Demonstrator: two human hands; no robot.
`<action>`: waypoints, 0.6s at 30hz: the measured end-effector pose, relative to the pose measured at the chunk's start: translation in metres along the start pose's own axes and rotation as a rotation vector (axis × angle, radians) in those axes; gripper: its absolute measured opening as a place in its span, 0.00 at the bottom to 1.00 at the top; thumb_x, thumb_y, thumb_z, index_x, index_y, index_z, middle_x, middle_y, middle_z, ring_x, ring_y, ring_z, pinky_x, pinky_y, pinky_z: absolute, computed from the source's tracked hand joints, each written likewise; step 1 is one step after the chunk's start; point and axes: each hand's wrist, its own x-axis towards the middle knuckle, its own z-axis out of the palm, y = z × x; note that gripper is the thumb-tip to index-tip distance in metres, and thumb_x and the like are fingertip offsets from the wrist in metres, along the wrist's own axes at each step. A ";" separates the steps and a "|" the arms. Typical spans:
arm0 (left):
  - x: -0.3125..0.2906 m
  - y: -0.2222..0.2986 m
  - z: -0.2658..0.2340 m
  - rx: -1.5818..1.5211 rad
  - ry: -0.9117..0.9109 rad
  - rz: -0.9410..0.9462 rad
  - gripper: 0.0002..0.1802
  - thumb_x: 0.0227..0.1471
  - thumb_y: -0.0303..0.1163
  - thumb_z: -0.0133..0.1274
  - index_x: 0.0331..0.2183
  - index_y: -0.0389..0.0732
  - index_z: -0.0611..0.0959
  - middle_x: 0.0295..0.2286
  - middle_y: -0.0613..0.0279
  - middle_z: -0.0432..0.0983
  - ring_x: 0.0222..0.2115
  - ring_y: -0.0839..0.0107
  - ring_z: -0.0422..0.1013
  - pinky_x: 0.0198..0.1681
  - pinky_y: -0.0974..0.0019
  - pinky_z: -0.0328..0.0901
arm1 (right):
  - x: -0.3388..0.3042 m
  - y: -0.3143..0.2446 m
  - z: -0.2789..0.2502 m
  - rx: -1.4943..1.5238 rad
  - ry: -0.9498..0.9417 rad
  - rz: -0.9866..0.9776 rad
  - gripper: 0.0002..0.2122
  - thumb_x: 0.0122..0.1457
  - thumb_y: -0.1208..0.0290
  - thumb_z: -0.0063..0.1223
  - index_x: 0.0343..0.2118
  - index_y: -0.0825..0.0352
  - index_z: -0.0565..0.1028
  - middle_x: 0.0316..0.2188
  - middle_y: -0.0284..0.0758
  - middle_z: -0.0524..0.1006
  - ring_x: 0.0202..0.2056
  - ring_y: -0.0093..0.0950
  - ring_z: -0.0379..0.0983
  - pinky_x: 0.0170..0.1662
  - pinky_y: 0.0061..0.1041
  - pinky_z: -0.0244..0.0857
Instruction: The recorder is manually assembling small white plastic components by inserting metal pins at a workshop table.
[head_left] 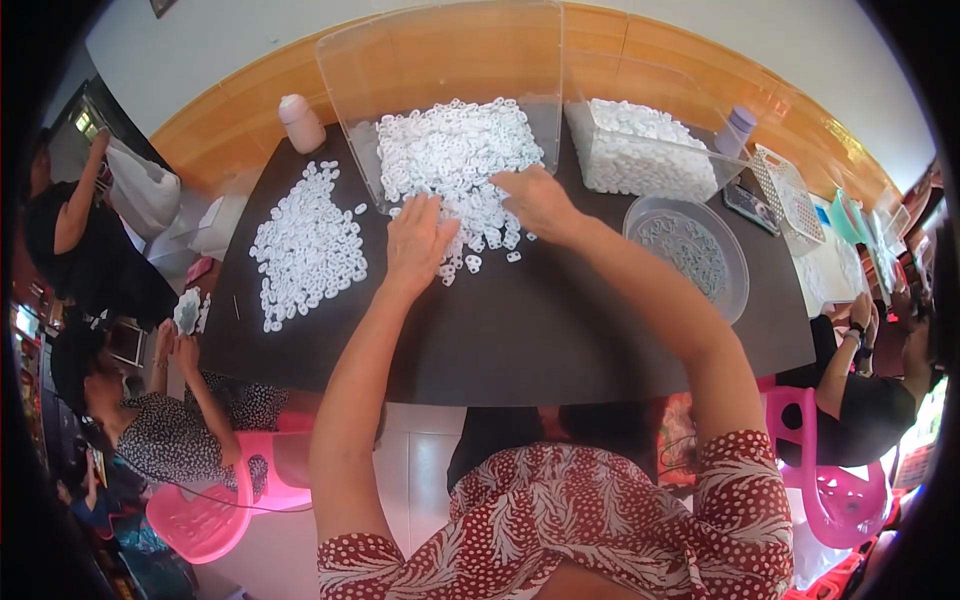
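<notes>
A clear plastic bin lies tipped toward me on the dark table, and small white plastic pieces with two holes spill from its mouth. My left hand rests at the left edge of the spill, fingers stretched out and touching the pieces. At the right edge is my right hand, its fingers bent inward over the pieces with thumb and forefinger apart; some fingertips are hidden. Neither hand visibly grips a piece. A few loose pieces lie on the tabletop just below the hands.
Another heap of white pieces spreads at left, below a pink bottle. At right stand a second clear bin of pieces, a round tray with small grey parts, a purple-capped bottle and a phone. People sit at both sides.
</notes>
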 end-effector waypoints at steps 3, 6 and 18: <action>0.001 0.003 0.004 -0.003 -0.029 0.011 0.26 0.51 0.44 0.48 0.44 0.34 0.71 0.44 0.48 0.66 0.48 0.51 0.61 0.46 0.52 0.57 | 0.006 -0.004 0.028 -0.015 -0.075 -0.066 0.11 0.46 0.73 0.51 0.35 0.62 0.69 0.33 0.36 0.72 0.35 0.40 0.66 0.39 0.39 0.59; 0.006 0.012 0.009 -0.097 0.009 0.064 0.22 0.51 0.45 0.47 0.40 0.37 0.71 0.36 0.53 0.68 0.40 0.55 0.64 0.40 0.53 0.58 | 0.005 -0.003 0.037 -0.017 -0.129 -0.046 0.11 0.47 0.73 0.51 0.36 0.62 0.69 0.35 0.34 0.72 0.36 0.39 0.66 0.40 0.39 0.58; 0.009 0.004 -0.015 0.108 -0.020 0.027 0.28 0.53 0.45 0.47 0.50 0.36 0.69 0.51 0.45 0.62 0.53 0.51 0.58 0.52 0.53 0.53 | 0.017 -0.008 0.017 0.010 -0.090 -0.064 0.18 0.45 0.78 0.49 0.43 0.62 0.70 0.36 0.35 0.72 0.37 0.39 0.64 0.39 0.37 0.58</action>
